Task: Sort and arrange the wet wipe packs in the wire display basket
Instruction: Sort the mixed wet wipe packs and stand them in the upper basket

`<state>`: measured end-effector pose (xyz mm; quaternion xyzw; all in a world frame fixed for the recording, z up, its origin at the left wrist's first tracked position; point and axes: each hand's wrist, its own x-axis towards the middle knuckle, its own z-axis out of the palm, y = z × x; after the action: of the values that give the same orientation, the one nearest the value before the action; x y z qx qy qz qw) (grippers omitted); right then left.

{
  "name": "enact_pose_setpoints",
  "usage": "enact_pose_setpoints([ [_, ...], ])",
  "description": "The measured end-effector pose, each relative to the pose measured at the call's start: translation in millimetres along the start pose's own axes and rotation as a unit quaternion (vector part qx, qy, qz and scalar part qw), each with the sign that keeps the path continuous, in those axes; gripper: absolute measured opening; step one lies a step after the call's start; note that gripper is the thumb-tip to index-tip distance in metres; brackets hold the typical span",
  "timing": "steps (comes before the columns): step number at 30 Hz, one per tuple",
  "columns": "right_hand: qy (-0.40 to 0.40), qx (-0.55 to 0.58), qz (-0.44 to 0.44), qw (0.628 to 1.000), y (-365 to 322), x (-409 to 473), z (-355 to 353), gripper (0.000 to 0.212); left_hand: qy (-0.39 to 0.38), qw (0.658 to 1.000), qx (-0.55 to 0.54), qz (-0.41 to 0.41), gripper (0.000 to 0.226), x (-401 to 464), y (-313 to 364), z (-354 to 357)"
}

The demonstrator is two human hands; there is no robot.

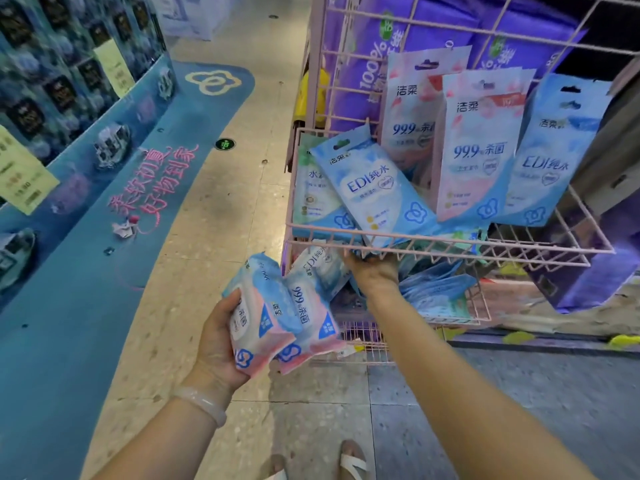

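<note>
My left hand (220, 336) grips a stack of pink-and-blue wet wipe packs (277, 318) in front of the pink wire basket (450, 242). My right hand (374, 271) reaches under the upper basket's front rim into the lower tier; its fingertips are hidden, so I cannot see what they hold. In the upper basket a blue pack (377, 188) lies tilted over a green-and-blue pack (315, 192). Two pink packs (478, 147) and another blue pack (550, 157) stand upright behind it. More blue packs (436, 289) lie in the lower tier.
Purple tissue bundles (377, 46) fill the rack behind the basket. A blue floor display (104, 140) with product boxes runs along the left. My sandalled feet (349, 462) stand on the tiled floor below. A dark case (585, 271) stands to the right.
</note>
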<state>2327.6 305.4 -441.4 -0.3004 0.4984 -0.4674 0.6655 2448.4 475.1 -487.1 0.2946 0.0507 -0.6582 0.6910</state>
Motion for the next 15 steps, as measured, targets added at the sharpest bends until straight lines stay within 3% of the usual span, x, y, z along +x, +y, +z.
enact_pose_setpoints([
  [1,0.009,0.006,0.017,1.000,-1,2,4,0.041,0.001,1.000,-0.001,0.003,0.046,-2,-1,-3],
  [3,0.015,-0.161,0.013,0.987,5,6,11,0.050,0.005,1.000,-0.006,0.007,0.047,-8,-1,-8],
  [4,-0.002,-0.198,0.013,0.980,10,2,14,0.059,0.008,1.000,-0.009,0.009,0.045,-11,-1,-10],
  [6,0.043,-0.256,0.003,0.966,22,2,12,0.076,0.008,1.000,-0.016,0.011,0.042,-17,1,-15],
  [10,-0.016,-0.314,-0.082,0.946,28,-1,-6,0.059,0.011,1.000,-0.019,0.018,0.043,-27,3,-25],
  [13,-0.033,-0.256,-0.138,0.956,21,-11,-6,0.066,-0.001,1.000,-0.025,0.018,0.045,-32,5,-30],
  [15,0.002,-0.346,-0.201,0.916,21,-19,-6,0.072,-0.014,0.999,-0.025,0.017,0.053,-32,5,-29],
])
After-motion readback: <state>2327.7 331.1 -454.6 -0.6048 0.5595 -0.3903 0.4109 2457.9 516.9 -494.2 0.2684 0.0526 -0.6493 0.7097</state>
